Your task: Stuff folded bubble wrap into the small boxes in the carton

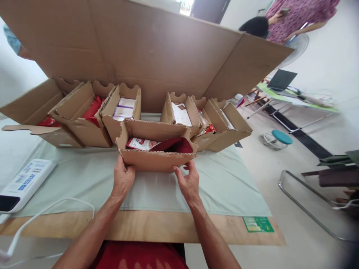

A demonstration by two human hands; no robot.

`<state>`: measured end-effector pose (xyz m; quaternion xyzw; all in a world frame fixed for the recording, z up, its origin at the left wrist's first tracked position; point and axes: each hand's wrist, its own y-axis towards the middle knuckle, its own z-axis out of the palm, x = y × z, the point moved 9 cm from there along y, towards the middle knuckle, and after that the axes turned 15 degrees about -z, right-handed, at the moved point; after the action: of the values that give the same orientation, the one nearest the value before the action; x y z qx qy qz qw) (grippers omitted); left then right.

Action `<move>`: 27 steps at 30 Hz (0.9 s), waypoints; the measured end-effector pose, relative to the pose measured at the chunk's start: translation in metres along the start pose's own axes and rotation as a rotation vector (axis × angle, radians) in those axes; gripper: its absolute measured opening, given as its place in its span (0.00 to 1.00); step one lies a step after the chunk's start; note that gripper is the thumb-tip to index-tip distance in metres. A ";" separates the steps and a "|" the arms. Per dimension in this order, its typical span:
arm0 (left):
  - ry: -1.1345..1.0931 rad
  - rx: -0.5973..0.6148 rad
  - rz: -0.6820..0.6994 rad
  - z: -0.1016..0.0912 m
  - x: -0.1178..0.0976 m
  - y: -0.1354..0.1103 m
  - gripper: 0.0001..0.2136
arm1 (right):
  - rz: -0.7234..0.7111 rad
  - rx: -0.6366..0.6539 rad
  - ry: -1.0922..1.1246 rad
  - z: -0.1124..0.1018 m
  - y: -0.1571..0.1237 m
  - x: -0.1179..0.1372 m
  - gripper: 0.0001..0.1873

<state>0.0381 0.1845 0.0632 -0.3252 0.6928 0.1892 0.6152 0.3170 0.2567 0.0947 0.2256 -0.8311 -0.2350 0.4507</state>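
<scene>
Between my two hands is a small open cardboard box [151, 160], turned lengthwise across me. My left hand [122, 179] grips its near left corner, and my right hand [189, 182] grips the near right corner with thumb on the front wall. Inside lie a white and red packet [141, 143] and a dark red pouch [176, 145]. Behind it stand several more open cardboard boxes. One has a red packet [92, 111], another white and purple cartons [124, 108], and another a white box [181, 114].
A tall cardboard panel [157, 48] rises behind the boxes. At left, a white power strip [26, 185] with a cable lies on the pale green cloth [224, 186]. A green card [258, 224] is at the table's front edge. A teal stool [281, 137] and another person [303, 15] are to the right.
</scene>
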 end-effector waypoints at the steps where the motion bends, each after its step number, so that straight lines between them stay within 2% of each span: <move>1: 0.004 0.009 0.005 0.001 -0.001 0.002 0.22 | 0.005 0.001 0.000 0.000 0.002 -0.001 0.20; 3: 0.019 0.023 0.015 -0.002 -0.002 0.003 0.22 | 0.013 0.016 -0.003 -0.003 0.001 -0.004 0.21; 5: 0.037 0.017 0.028 -0.015 0.001 0.003 0.27 | 0.033 0.034 -0.020 -0.009 -0.007 -0.007 0.22; 7: 0.074 -0.014 0.041 -0.038 0.008 -0.002 0.32 | 0.063 0.036 -0.071 -0.017 -0.019 -0.009 0.22; 9: 0.142 -0.056 0.037 -0.065 0.019 -0.011 0.32 | 0.075 0.070 -0.112 -0.018 -0.030 -0.003 0.19; 11: 0.223 -0.090 0.021 -0.089 0.032 -0.020 0.28 | 0.018 0.182 -0.061 0.000 -0.036 0.020 0.14; 14: 0.308 -0.115 0.060 -0.110 0.044 -0.030 0.20 | -0.199 0.423 0.153 0.058 -0.036 0.088 0.10; 19: 0.291 -0.141 0.195 -0.123 0.049 -0.033 0.17 | -0.567 0.711 0.400 0.179 -0.013 0.216 0.12; 23: 0.252 -0.138 0.209 -0.123 0.054 -0.032 0.18 | -0.736 0.965 0.376 0.299 -0.004 0.298 0.10; 27: 0.235 -0.141 0.221 -0.121 0.058 -0.032 0.23 | -0.937 1.188 0.235 0.413 -0.025 0.365 0.12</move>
<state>-0.0297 0.0687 0.0322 -0.3094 0.7764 0.2646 0.4812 -0.2111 0.0998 0.1149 0.7824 -0.5819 0.1106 0.1925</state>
